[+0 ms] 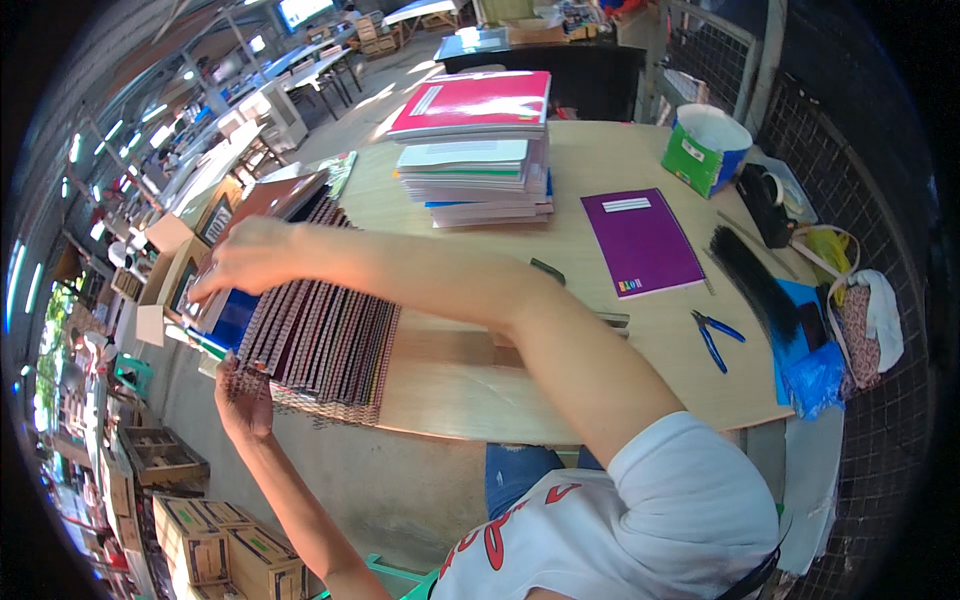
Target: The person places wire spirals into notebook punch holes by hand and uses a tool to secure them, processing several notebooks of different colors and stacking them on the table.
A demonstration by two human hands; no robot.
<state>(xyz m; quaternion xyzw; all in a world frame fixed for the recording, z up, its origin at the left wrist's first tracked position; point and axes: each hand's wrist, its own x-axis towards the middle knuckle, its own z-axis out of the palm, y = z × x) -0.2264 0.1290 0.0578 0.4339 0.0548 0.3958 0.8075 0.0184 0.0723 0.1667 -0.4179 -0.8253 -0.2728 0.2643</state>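
A dense row of spiral-bound notebooks [325, 335] lies at the table's left edge, their wire coils facing up and toward me. My left hand [247, 405] is at the near left end of the row, its fingers closed around the coiled edge of a notebook. Across the row reaches my right arm. My right hand [250, 262] is bent over the far left side, with its fingertips down on the edge of a notebook with a blue cover [236, 314]. That hand partly hides what lies beneath it. Brown covers [285, 196] show just beyond it.
A tall stack of notebooks [475, 160] with a pink top stands at the back. To the right lie a purple notebook [645, 243], blue-handled pliers [718, 338], a black brush [752, 280] and a green-and-blue container [706, 150]. Cartons [230, 550] sit on the floor at lower left.
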